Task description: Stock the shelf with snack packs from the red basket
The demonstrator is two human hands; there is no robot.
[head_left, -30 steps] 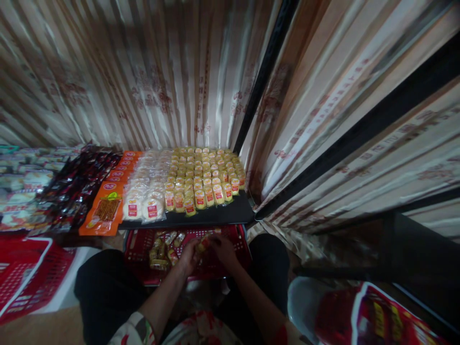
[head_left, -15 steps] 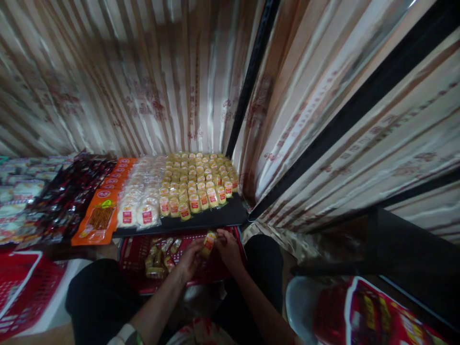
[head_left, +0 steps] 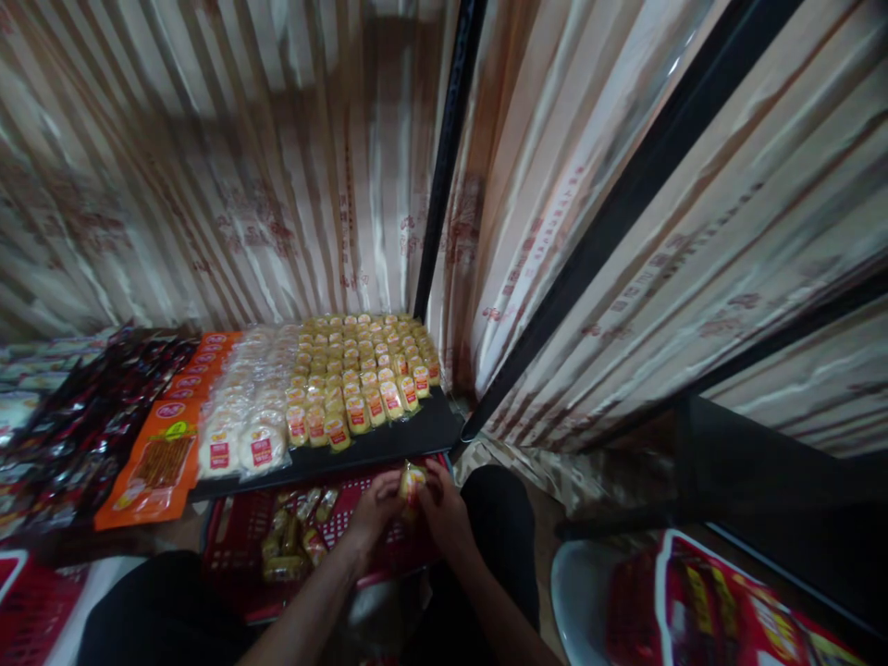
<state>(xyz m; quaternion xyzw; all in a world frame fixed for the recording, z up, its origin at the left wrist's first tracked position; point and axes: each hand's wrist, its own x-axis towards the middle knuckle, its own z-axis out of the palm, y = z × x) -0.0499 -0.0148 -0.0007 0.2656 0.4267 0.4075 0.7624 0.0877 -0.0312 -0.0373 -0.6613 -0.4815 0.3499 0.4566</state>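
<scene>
A wrapped yellow cake (head_left: 412, 486) is held up between the 2 hands, just above the right half of the red basket (head_left: 232, 532). The right hand (head_left: 448, 509), over the basket's right side, pinches the cake, its thumb across the wrapper and its fingers behind. The left hand (head_left: 373, 513), above the middle of the basket, has its fingers curled in against the cake's left edge; how firmly they grip cannot be told. In the left half of the basket lies a small heap of loose wrapped cakes (head_left: 284, 541), some overlapping, too blurred to count. Just beyond the basket is a black shelf (head_left: 416, 427), its front edge near the basket's far rim. On it, beyond the basket's middle and right, stand close rows of yellow packets (head_left: 361, 379) with red labels; beyond its left part are white round packets (head_left: 242, 435), the nearest 2 showing red labels. Farther left of the basket come orange packets (head_left: 153, 462), then dark shiny packets (head_left: 104, 435). The person's 2 dark-clad legs (head_left: 499, 546) flank the basket. Well to the right of the basket are a pale tub (head_left: 579, 601) and red packages (head_left: 756, 610). A pleated curtain (head_left: 277, 139) hangs behind everything, beyond the basket.
</scene>
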